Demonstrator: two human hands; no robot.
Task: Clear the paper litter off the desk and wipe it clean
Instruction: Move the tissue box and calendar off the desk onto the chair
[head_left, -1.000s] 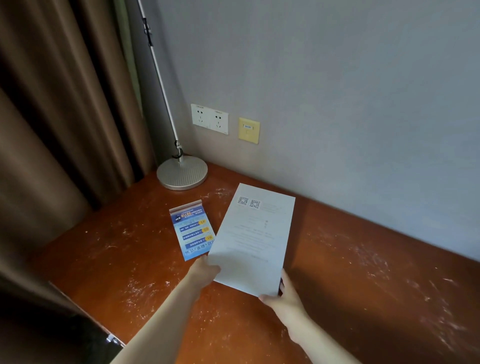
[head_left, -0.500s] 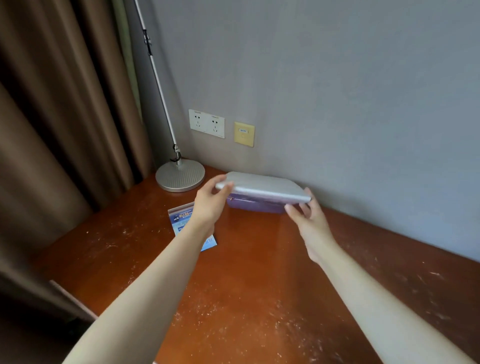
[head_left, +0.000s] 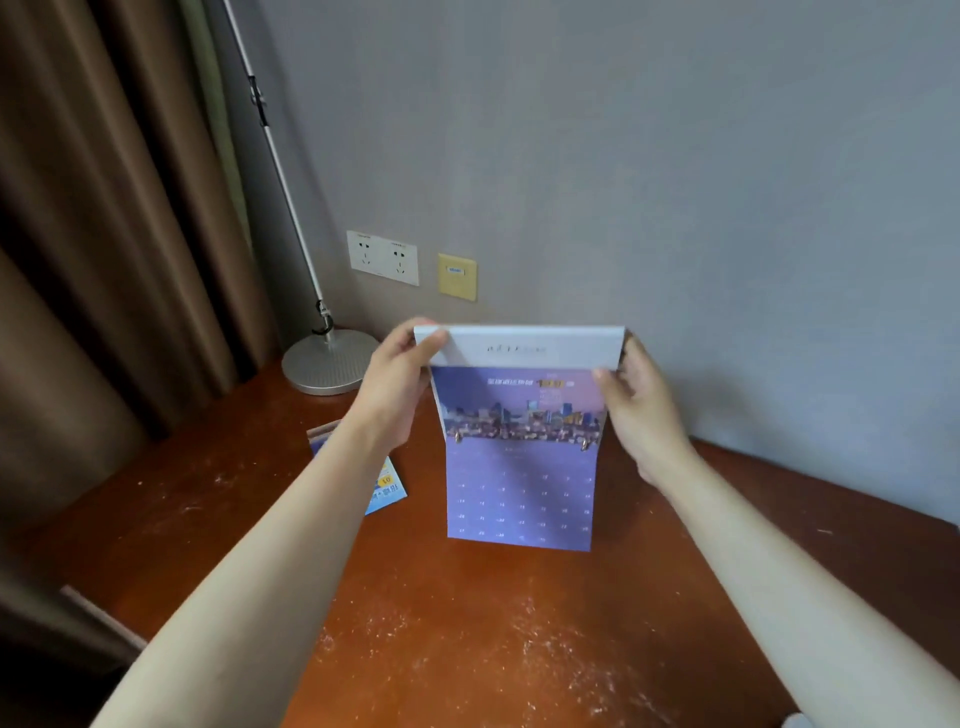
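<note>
Calendar lifted off the desk

Calendar (head_left: 519, 441) now hangs upright in the air, its lower purple page just above the desk (head_left: 467, 649); a second ago it lay flat as a white sheet; left hand (head_left: 400, 384) pinches the top left corner, right hand (head_left: 636, 395) grips the top right edge; blue leaflet (head_left: 387, 486) still lies beside the lamp base (head_left: 330, 364); white specks cover the wood, so wiping has not begun.

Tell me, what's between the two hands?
In the head view, the left hand and right hand grip a purple calendar booklet between them by its top corners.
</note>
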